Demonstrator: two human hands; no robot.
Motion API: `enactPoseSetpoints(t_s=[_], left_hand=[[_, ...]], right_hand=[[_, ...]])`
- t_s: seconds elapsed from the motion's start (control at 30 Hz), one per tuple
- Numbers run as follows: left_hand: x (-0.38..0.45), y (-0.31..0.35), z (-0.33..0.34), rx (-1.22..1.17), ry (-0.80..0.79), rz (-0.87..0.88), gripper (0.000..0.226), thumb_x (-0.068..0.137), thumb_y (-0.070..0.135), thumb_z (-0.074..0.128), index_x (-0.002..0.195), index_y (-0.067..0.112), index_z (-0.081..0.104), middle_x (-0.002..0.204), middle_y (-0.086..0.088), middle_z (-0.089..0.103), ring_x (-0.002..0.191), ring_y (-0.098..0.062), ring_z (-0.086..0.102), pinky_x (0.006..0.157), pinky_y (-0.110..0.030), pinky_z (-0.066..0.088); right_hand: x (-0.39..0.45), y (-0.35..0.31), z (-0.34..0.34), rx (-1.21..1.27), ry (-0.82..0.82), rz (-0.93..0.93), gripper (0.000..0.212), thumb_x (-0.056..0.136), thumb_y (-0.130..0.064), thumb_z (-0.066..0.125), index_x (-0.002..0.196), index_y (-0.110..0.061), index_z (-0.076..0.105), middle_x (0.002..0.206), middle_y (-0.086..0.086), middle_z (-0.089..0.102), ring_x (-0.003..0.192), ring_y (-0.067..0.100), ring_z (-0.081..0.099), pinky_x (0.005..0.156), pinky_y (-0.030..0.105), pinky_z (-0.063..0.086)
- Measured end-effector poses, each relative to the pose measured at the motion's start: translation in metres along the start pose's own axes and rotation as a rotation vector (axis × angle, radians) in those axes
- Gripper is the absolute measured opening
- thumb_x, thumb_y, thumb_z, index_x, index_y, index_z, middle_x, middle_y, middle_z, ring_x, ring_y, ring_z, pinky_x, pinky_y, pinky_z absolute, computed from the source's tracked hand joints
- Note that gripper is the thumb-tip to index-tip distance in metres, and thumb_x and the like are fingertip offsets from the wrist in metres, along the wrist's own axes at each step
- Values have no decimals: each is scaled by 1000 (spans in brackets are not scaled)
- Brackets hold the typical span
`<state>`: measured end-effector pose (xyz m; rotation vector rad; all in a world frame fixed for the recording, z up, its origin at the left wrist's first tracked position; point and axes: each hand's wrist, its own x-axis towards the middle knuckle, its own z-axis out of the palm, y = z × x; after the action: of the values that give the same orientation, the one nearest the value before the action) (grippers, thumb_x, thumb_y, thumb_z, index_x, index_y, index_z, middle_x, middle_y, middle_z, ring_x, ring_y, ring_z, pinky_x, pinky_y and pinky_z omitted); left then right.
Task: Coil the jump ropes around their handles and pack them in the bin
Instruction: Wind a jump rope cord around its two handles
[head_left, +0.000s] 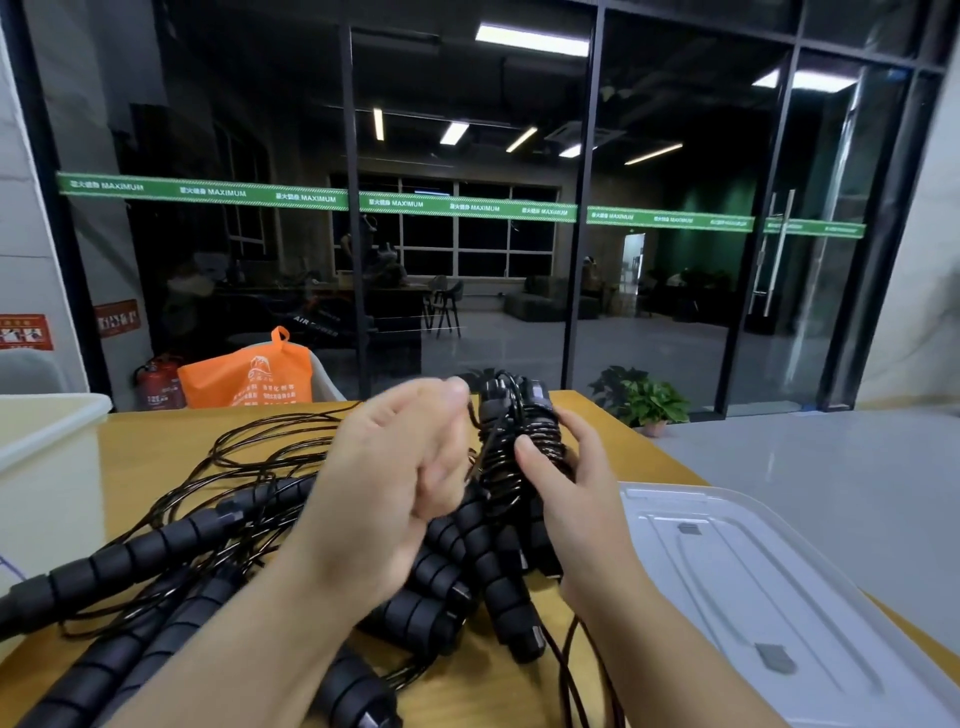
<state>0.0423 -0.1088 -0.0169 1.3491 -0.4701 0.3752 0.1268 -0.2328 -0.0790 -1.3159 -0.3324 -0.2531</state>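
My right hand (566, 467) grips a pair of black jump rope handles (511, 415) held upright above the wooden table (156, 431), with thin black cord coiled round them. My left hand (395, 478) is raised just left of the bundle, blurred, its fingers curled and pinching the cord (480, 452) near the coil. Below both hands lies a heap of several black foam-gripped handles (467, 561) and loose tangled cord (249, 457). A white bin (47, 431) stands at the table's left edge.
A translucent plastic lid (769, 582) lies on the table at the right. Behind the table stand an orange bag (244, 379), a red fire extinguisher (156, 384) and a potted plant (644, 400), all before a glass wall.
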Motion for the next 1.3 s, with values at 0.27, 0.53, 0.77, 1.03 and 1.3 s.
enactPoseSetpoints(t_s=[0.27, 0.53, 0.77, 1.03, 1.3], left_hand=[[20, -21, -42, 447, 526, -271, 39, 91, 32, 60, 121, 11, 48, 116, -6, 49, 77, -15, 59, 60, -27, 50], [11, -26, -35, 1607, 82, 96, 93, 69, 81, -3, 140, 33, 31, 143, 16, 35, 142, -6, 9, 107, -37, -16], [6, -18, -28, 1265, 35, 137, 38, 89, 54, 22, 66, 24, 30, 58, 3, 45, 55, -12, 45, 52, -28, 29], [2, -25, -21, 1354, -56, 455, 34, 96, 43, 29, 63, 32, 26, 45, 10, 27, 38, -8, 35, 40, -17, 20], [18, -45, -62, 1583, 127, 459, 34, 89, 35, 40, 92, 23, 71, 90, 4, 63, 94, -21, 50, 83, -39, 30]], right_hand=[[-4, -4, 5, -21, 3, -39, 39, 90, -25, 66, 121, -44, 52, 109, -10, 67, 103, 10, 65, 93, 41, 54], [-14, -8, 9, -138, -107, -192, 47, 89, -25, 67, 128, -43, 50, 117, -15, 64, 110, 0, 59, 91, 24, 52], [-16, -10, 9, -172, -160, -243, 50, 90, -18, 65, 133, -36, 46, 114, -11, 64, 103, 3, 63, 83, 18, 52], [-14, -11, 10, -225, -109, -119, 56, 90, -27, 65, 138, -41, 38, 112, -19, 59, 104, -6, 57, 87, 18, 48], [-6, -12, 2, 142, -86, 288, 28, 87, -27, 68, 112, -14, 64, 98, 12, 74, 91, 32, 72, 85, 53, 56]])
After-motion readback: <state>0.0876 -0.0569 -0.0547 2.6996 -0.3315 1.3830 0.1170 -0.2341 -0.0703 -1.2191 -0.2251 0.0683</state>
